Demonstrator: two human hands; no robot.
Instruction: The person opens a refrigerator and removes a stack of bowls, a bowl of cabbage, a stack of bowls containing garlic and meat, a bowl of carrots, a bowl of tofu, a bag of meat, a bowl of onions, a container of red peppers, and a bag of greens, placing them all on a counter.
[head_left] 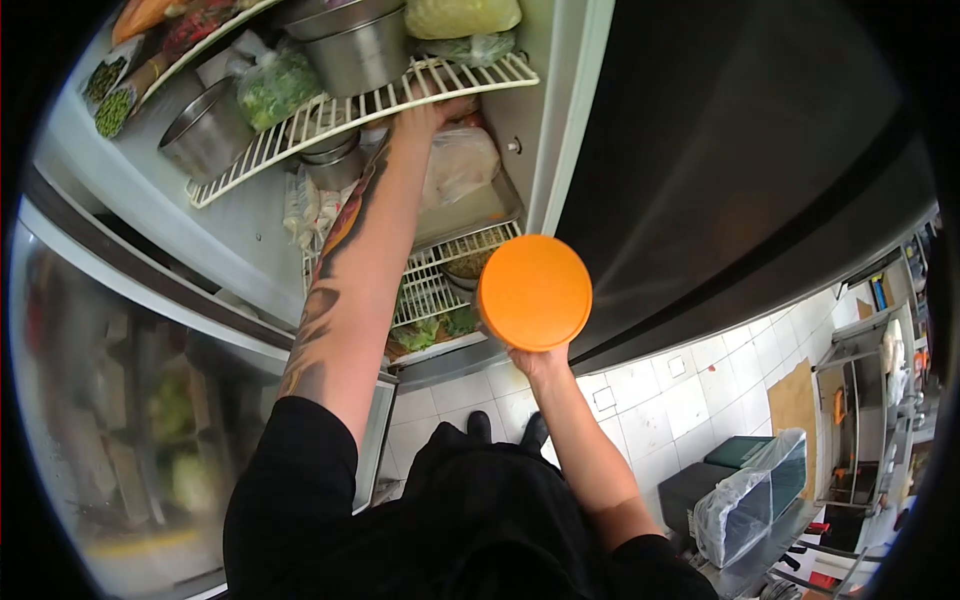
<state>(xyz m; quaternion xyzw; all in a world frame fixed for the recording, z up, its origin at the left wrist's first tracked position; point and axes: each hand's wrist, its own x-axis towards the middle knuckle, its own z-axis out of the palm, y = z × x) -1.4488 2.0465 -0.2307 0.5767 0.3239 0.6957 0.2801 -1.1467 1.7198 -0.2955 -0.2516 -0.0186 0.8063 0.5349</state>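
Note:
My left arm reaches into an open fridge, and my left hand [432, 108] is just under the upper white wire shelf [360, 112], partly hidden by its bars. Close to it lies a clear plastic bag [462, 165] over a shallow tray [465, 215]. What my left hand touches, if anything, I cannot make out. Held up in front of the fridge opening is a round container with an orange lid [536, 293]. My right hand [538, 360] supports it from below, with most of its fingers hidden behind the container.
Metal pots [357, 60] and a bag of greens [278, 90] stand on the upper shelf. A lower wire shelf [425, 290] has leafy greens [425, 333] beneath it. The dark fridge door [720, 150] is to the right. A lined bin [750, 500] stands at lower right.

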